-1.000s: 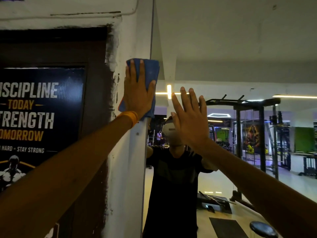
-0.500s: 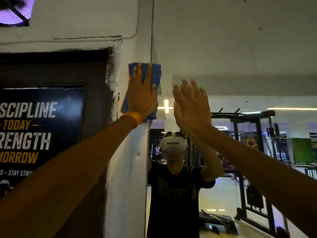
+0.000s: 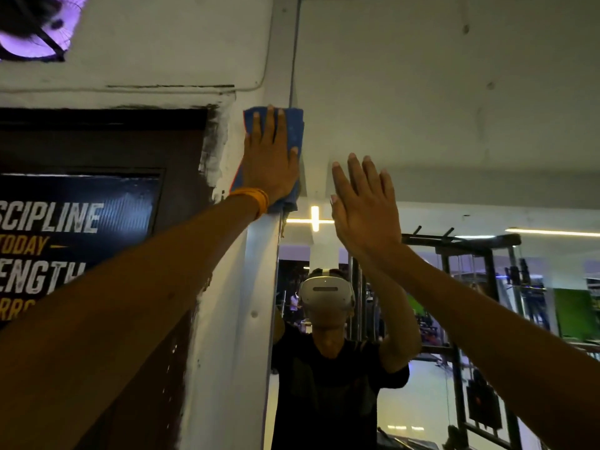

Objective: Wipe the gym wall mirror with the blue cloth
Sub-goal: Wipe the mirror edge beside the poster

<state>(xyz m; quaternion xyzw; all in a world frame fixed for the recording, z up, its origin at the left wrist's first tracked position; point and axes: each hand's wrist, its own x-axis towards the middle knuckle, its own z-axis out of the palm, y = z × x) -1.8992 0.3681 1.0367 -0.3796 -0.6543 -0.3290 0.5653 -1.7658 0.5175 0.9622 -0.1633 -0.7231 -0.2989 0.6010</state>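
The gym wall mirror (image 3: 454, 125) fills the right side of the view and reflects the ceiling, gym machines and a person wearing a headset. A folded blue cloth (image 3: 293, 128) lies flat against the mirror's left edge, up high where it meets the white pillar. My left hand (image 3: 269, 160), with an orange band at the wrist, presses the cloth with straight fingers. My right hand (image 3: 363, 203) is raised flat with fingers spread, at or just before the glass to the right of the cloth; I cannot tell if it touches.
A white pillar (image 3: 233, 319) borders the mirror on the left. Beside it hangs a dark framed poster (image 3: 74, 228) with white and yellow lettering. A purple-lit fan (image 3: 35, 27) sits at the top left. A thin cable (image 3: 259, 82) runs along the wall above.
Both hands have moved upward along the mirror's left edge, the left one carrying the cloth higher. My view has tilted up, and the reflected person sits lower in the frame.
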